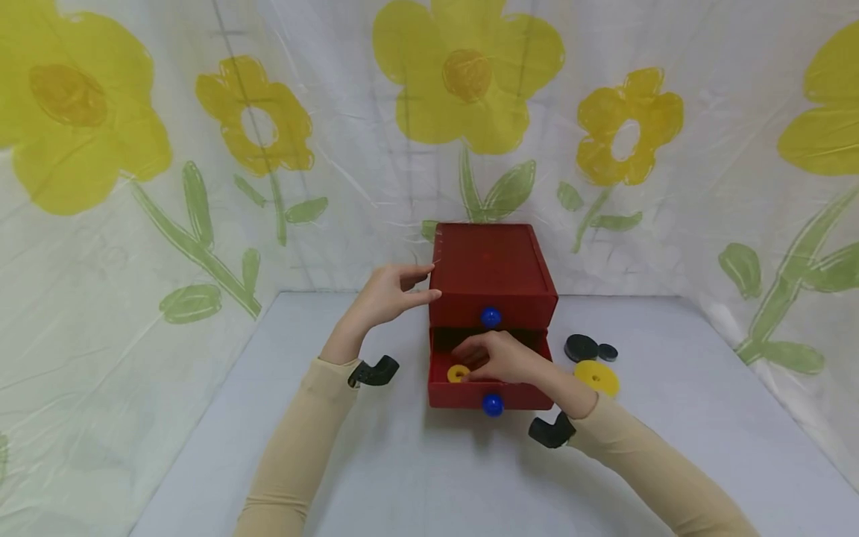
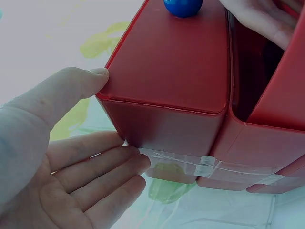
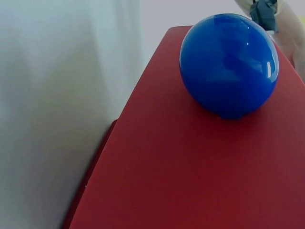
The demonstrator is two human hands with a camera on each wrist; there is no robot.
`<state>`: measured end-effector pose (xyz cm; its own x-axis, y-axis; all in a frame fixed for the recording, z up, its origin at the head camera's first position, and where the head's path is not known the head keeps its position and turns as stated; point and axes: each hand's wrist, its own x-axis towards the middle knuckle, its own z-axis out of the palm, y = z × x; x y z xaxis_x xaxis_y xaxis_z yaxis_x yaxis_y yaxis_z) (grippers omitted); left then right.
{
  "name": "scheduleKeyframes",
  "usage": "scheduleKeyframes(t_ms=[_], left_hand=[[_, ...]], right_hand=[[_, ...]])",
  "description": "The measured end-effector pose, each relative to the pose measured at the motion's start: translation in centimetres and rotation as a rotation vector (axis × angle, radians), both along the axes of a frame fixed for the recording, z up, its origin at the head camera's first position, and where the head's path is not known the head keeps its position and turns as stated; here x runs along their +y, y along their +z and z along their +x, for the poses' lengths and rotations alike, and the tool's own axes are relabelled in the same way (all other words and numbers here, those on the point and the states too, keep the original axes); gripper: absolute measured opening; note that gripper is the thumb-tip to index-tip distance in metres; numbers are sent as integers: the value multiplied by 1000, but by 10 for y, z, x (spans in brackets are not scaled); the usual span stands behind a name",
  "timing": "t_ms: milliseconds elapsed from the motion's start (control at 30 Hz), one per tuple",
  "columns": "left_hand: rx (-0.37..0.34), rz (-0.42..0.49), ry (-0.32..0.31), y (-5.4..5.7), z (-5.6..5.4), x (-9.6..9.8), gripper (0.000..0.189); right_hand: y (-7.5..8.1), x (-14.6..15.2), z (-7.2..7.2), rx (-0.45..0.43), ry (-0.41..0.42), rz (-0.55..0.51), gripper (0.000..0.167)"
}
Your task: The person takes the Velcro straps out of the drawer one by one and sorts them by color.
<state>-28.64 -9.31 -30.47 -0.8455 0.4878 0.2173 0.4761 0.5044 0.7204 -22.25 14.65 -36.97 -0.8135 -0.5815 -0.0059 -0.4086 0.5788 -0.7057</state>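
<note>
A small red cabinet with blue round knobs stands at the back of the table, its lower drawer pulled out. My left hand steadies the cabinet's left side. In the left wrist view its thumb touches the front edge, and the straight fingers lie along the side. My right hand reaches into the drawer with bent fingers. Its thumb is right at a small yellow disc with a hole in it; I cannot tell whether the disc is pinched. The right wrist view shows only the drawer front and blue knob.
To the right of the cabinet lie a larger yellow disc with a centre hole, a black disc and a smaller black disc. A white curtain with painted yellow flowers hangs behind and beside the pale table.
</note>
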Motion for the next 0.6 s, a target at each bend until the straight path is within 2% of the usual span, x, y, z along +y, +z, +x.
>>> scheduleKeyframes(t_ms=[167, 600], left_hand=[[-8, 2, 0, 0, 0, 0, 59], [0, 4, -4, 0, -1, -1, 59]], right_hand=[[-1, -1, -3, -29, 31, 15, 43], [-3, -2, -5, -90, 8, 64, 43]])
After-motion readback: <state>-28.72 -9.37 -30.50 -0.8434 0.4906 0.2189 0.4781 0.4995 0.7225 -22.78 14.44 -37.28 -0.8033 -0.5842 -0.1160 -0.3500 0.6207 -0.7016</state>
